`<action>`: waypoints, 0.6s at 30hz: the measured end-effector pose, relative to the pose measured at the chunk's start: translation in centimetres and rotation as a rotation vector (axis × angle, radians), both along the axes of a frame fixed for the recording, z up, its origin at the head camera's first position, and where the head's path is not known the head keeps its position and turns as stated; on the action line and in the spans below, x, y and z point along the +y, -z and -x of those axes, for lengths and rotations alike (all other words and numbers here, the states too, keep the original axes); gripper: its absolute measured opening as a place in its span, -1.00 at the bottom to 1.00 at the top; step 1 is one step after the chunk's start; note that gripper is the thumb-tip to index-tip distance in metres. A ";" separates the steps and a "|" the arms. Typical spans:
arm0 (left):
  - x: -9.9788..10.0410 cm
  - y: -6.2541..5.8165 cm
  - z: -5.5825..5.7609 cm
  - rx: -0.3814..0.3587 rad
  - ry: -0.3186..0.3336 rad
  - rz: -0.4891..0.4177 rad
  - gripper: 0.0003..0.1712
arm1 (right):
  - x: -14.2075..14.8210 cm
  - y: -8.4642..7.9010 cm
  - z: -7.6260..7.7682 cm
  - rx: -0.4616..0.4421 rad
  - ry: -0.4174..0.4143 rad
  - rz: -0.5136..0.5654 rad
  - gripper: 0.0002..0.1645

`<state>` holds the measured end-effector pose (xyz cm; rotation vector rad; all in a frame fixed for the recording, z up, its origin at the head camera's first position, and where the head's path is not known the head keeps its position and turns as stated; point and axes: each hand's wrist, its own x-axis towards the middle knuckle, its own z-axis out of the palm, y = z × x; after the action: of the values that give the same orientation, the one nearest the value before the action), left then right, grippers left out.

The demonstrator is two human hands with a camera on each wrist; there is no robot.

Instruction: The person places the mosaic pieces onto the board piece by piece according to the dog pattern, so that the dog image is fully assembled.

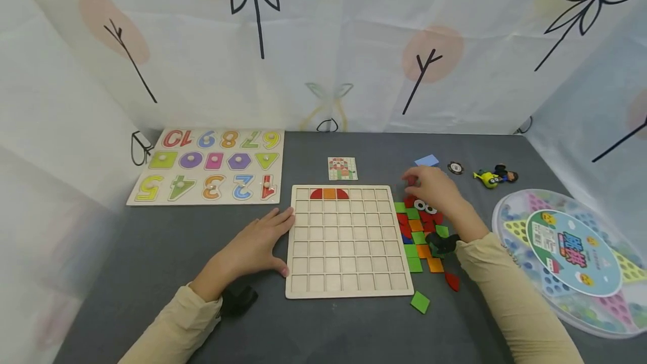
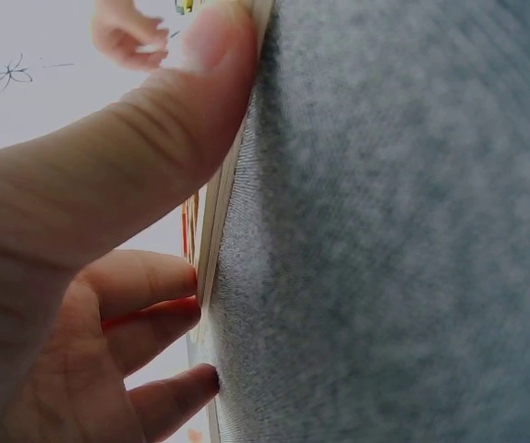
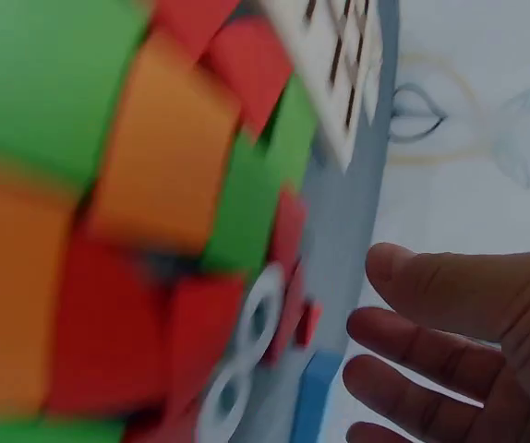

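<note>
A wooden grid board (image 1: 350, 240) lies on the grey table, with two red curved pieces and an orange square (image 1: 329, 194) between them in its top row. My left hand (image 1: 258, 240) rests against the board's left edge, thumb and fingertips spread along it; the left wrist view shows the thumb (image 2: 210, 55) on the board's side. My right hand (image 1: 432, 187) hovers at the far end of a pile of coloured pieces (image 1: 417, 235), beside a small red piece (image 1: 411, 180). In the right wrist view its thumb (image 3: 422, 277) and fingers are apart, holding nothing visible.
A small pattern card (image 1: 342, 168) lies behind the board. The number puzzle (image 1: 204, 167) stands at back left, a round bead box (image 1: 576, 263) at right. Toy figures (image 1: 495, 176), a round trinket (image 1: 455, 168) and a blue piece (image 1: 427, 160) lie at back right; a green square (image 1: 420, 302) lies nearer.
</note>
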<state>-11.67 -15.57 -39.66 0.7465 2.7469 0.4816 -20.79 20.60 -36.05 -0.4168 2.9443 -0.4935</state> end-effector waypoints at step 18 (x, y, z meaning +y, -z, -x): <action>0.1 0.0 0.0 0.011 -0.004 -0.002 0.21 | 2.9 1.3 0.9 -0.080 -0.057 -0.007 -0.77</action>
<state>-11.65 -15.43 -39.70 0.7469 2.7586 0.4824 -21.74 23.53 -37.38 -0.4673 2.8481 -0.4809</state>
